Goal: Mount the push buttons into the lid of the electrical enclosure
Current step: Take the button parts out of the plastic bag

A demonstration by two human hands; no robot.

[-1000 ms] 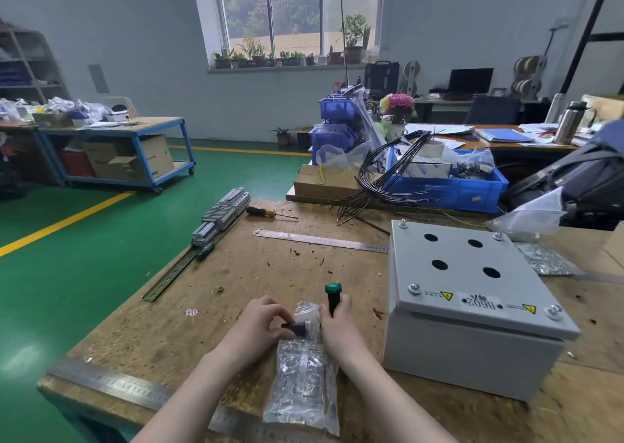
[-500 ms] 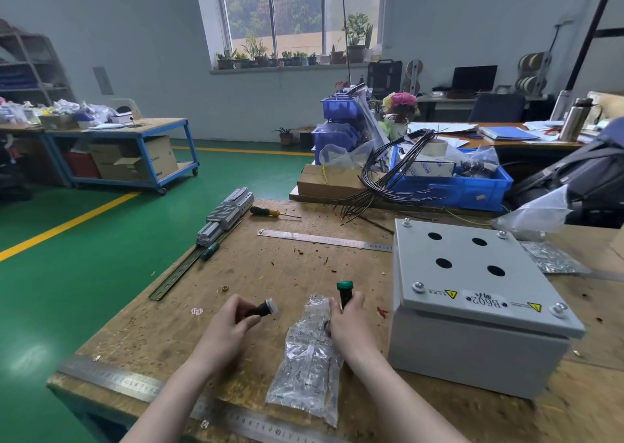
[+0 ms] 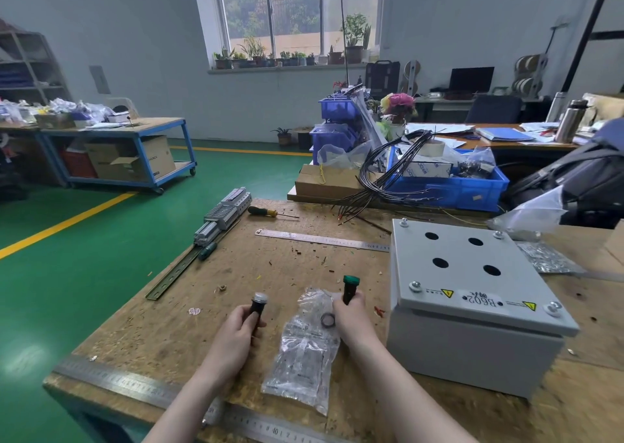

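Observation:
A grey electrical enclosure (image 3: pixel 472 348) stands on the wooden bench at the right; its lid (image 3: pixel 449 284) shows several empty round holes. My left hand (image 3: pixel 233 338) grips a black push button with a clear silver cap (image 3: pixel 258 302), held upright left of a clear plastic bag (image 3: pixel 304 358). My right hand (image 3: pixel 351 317) grips a black push button with a green cap (image 3: pixel 349 287) and rests on the bag's top. A dark ring (image 3: pixel 327 319) lies on the bag beside that hand.
A steel ruler (image 3: pixel 320 239) lies behind the hands, a long one (image 3: pixel 135 380) along the front edge. A DIN rail with terminal blocks (image 3: pixel 219 216) and screwdrivers (image 3: pixel 266 211) sit left. Black wires (image 3: pixel 388 179), a blue bin (image 3: pixel 449 189) and plastic bags (image 3: pixel 530 213) crowd the back.
My left hand drew the silver-capped button out of the bag, carried it left, and now holds it upright. The right hand stayed on the bag with the green button.

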